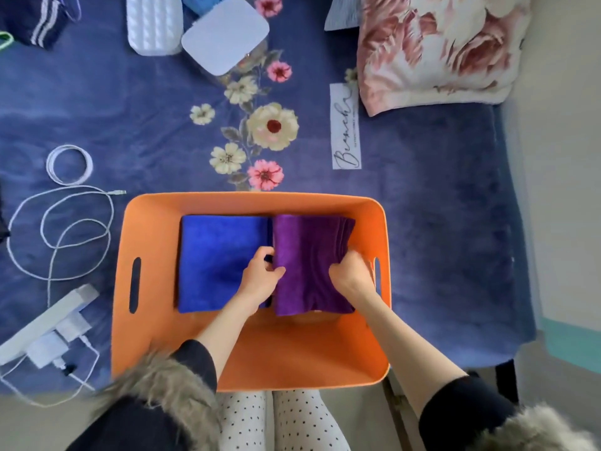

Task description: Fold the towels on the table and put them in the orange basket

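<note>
The folded purple terry towel (309, 265) sits at 3 o'clock inside the orange plastic basket (156, 209), touching a folded blue terry towel (214, 262); the left hand (260, 275) and the right hand (353, 273) both grasp it.

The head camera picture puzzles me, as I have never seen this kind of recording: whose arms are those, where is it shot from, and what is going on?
There is no machine here. A person wears a camera on the head, so you look down along their own arms. Before them an orange basket stands on a blue flowered blanket. Inside lie two folded towels side by side: a blue towel and a purple towel. The left hand and the right hand both grip the purple towel at its sides. White cables, a power strip and a flowered pillow lie around.
</note>
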The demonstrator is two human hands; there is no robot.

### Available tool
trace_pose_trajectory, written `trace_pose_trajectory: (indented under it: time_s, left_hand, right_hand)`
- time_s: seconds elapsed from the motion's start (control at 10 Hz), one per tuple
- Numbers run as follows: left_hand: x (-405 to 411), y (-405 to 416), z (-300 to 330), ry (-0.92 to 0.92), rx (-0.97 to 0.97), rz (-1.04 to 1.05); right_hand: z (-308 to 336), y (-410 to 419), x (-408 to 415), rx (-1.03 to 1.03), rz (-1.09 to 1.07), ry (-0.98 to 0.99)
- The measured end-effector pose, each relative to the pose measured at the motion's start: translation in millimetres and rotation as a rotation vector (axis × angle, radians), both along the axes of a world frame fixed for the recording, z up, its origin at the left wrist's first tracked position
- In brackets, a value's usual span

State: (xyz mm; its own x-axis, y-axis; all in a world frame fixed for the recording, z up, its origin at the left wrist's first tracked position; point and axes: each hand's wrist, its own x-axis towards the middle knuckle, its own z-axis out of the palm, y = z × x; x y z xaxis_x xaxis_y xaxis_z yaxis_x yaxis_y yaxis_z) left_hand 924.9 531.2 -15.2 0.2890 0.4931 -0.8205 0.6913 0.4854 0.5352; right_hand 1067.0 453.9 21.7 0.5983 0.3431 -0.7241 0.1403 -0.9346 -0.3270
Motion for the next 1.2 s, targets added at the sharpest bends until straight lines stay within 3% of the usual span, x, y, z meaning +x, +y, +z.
trace_pose_trajectory:
  time_s: [0.1,0.2,0.3,0.4,0.5,0.6,0.9,1.0,1.1,1.2]
  left_hand:
    - [-1,1,-3,0.013,0.037,-0.025]
    - [-7,-3,0,0.059,0.337,-0.232]
    - [-13,-13,2,0.049,0.803,-0.669]
    - [-12,-17,-7,0.076,0.875,-1.123]
    - [-7,-4,-29,0.181,0.869,-1.295]
    - [-1,15,-46,0.252,0.863,-1.322]
    - [6,20,-70,0.276,0.804,-1.309]
    - [7,21,-67,0.281,0.784,-1.318]
    - [8,20,-61,0.294,0.773,-1.329]
    - [9,20,-58,0.304,0.750,-1.356]
  right_hand:
    - [-2,3,-6,-0.006,-0.003,-0.096]
    - [-3,0,-15,0.031,0.107,-0.195]
    - [-8,-13,-28,-0.046,0.517,-0.323]
    - [-22,-18,-28,-0.151,0.847,-0.381]
    - [-36,-10,-13,-0.290,0.929,-0.379]
    - [-51,-7,-6,-0.337,0.994,-0.400]
    - [-83,1,-1,-0.406,1.022,-0.328]
    - [-77,0,-4,-0.340,0.963,-0.328]
    - [-53,-3,-9,-0.166,0.735,-0.194]
    - [-16,-2,-4,0.111,0.376,-0.032]
